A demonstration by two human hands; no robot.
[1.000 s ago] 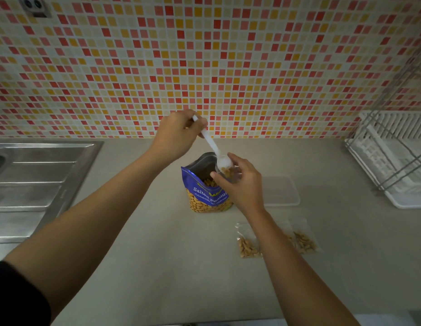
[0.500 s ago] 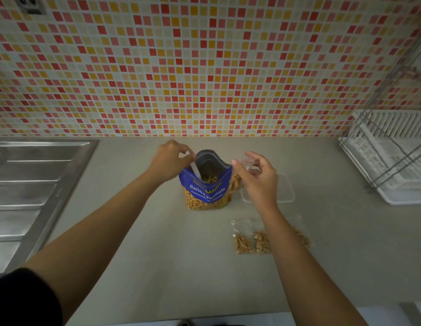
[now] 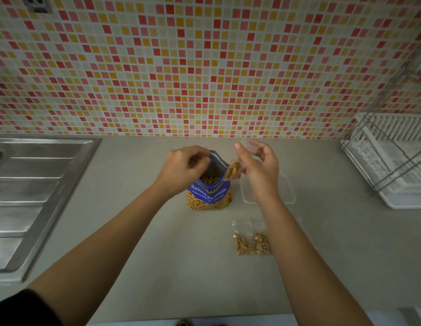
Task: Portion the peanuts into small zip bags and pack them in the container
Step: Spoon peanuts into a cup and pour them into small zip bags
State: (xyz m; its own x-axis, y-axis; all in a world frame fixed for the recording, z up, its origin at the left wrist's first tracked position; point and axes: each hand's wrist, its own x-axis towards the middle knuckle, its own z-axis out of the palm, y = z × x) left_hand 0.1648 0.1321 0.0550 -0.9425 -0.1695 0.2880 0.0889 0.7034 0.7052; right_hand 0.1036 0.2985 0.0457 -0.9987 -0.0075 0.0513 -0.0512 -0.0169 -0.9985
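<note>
right hand (image 3: 260,170) pinches zip bag (image 3: 233,171) beside peanut pouch (image 3: 210,196) | left hand (image 3: 183,167) at its mouth, grip unclear

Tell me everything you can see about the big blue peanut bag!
The peanut bag stands upright on the grey counter. Its upper front is blue with white words, Salted Peanuts; the lower part is see-through and shows peanuts. It looks like shiny plastic, silver inside. The top is open. The left hand has curled fingers at its left rim; whether they grip it is unclear. The small zip bag in the right hand hangs by its right top corner.
</note>
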